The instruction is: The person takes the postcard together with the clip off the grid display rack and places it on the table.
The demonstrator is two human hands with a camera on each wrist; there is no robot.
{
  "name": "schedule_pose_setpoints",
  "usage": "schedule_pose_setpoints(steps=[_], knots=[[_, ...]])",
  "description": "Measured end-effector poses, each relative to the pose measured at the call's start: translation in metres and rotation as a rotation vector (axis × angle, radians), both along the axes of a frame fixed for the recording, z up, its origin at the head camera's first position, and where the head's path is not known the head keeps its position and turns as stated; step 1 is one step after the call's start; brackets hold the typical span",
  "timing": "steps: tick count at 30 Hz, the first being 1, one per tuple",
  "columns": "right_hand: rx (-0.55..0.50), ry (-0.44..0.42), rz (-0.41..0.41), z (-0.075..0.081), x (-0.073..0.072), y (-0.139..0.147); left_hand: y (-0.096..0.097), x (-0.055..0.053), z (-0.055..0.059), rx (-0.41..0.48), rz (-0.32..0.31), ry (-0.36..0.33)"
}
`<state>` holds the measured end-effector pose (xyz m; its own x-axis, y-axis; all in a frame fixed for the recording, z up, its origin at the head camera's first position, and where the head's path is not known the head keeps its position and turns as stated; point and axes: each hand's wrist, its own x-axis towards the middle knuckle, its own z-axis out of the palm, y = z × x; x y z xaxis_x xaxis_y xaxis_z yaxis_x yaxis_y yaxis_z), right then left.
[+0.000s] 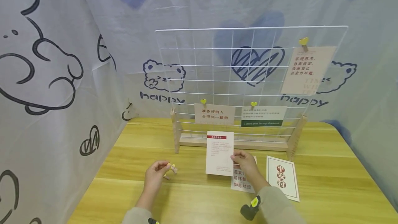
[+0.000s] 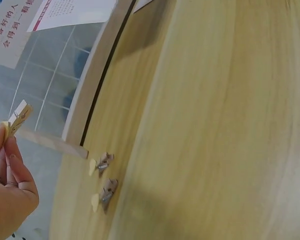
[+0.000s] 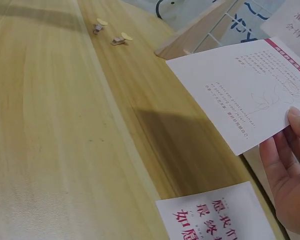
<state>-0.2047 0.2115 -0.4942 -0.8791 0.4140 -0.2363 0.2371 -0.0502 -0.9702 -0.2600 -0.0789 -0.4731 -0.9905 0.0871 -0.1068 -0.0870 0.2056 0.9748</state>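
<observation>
My left hand (image 1: 154, 175) pinches a small wooden clothespin (image 2: 18, 117) by its yellow end, raised off the table. Two more clothespins with yellow hearts, one (image 2: 104, 164) beside the other (image 2: 108, 194), lie on the wood below that hand. Between thumb and fingers, my right hand (image 1: 247, 166) grips the right edge of a white card (image 1: 219, 153) with a red header. The card is held up before the grid rack's wooden base. Beneath the right hand, a card with red writing (image 3: 205, 217) lies partly covered in the head view.
A white wire grid (image 1: 224, 73) stands in a wooden base (image 1: 248, 145). Heart clothespins hold cards on it: one at upper right (image 1: 308, 70), two lower down, left (image 1: 214, 114) and right (image 1: 263, 116). Another card (image 1: 282, 177) lies at right on the table (image 1: 335, 182).
</observation>
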Motion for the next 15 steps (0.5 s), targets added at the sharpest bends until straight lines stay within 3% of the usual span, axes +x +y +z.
schedule_pose_setpoints(steps=[8, 15], knots=[[0.029, -0.055, 0.000, -0.013, 0.000, -0.005, -0.012, 0.004, -0.008, -0.088, 0.021, 0.001], [0.001, -0.059, 0.017, -0.028, -0.001, -0.008, -0.023, 0.007, -0.013, -0.124, -0.010, -0.014]])
